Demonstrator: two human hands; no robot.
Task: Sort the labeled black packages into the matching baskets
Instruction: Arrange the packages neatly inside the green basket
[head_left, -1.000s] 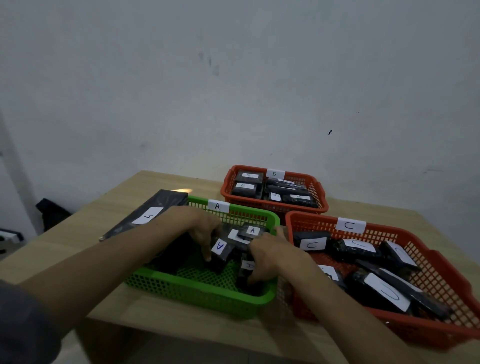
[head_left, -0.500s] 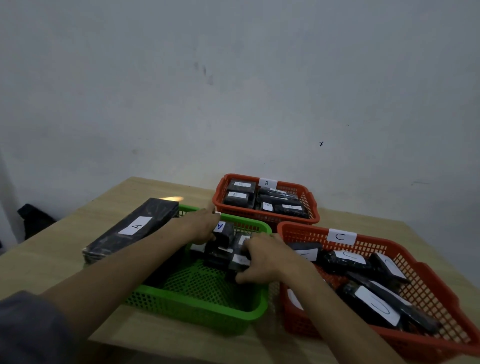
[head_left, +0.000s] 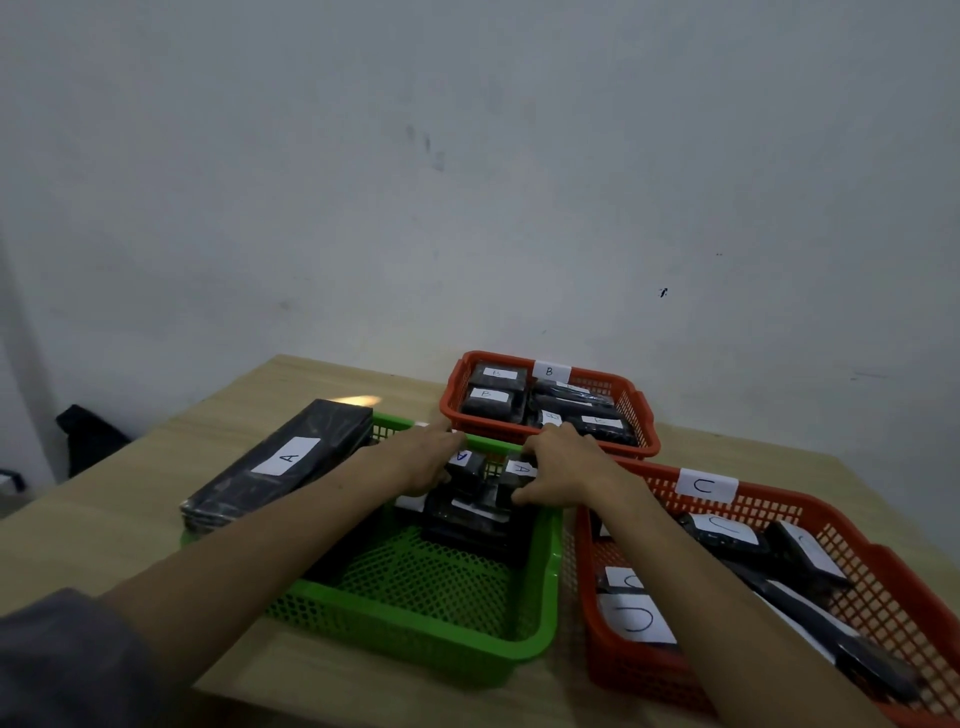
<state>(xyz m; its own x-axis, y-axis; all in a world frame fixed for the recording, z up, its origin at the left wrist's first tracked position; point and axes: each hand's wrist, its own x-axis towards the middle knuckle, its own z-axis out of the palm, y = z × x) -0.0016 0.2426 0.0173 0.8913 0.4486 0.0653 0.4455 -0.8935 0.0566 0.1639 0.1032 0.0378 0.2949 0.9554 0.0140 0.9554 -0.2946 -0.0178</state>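
Crowding the green basket (head_left: 540, 597), both hands (head_left: 558, 470) clasp stacked A packages (head_left: 467, 512); long box (head_left: 280, 460) overhangs.

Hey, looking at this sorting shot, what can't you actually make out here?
All in the head view:
- Green basket: its own tag is hidden behind the left hand.
- Packages under the right hand: the stack is dark, so the count is unclear; whether either hand grips one is unclear too.
- B basket: the far labels are too small and blurred to read.
- C basket: cut off by the right and bottom edges.
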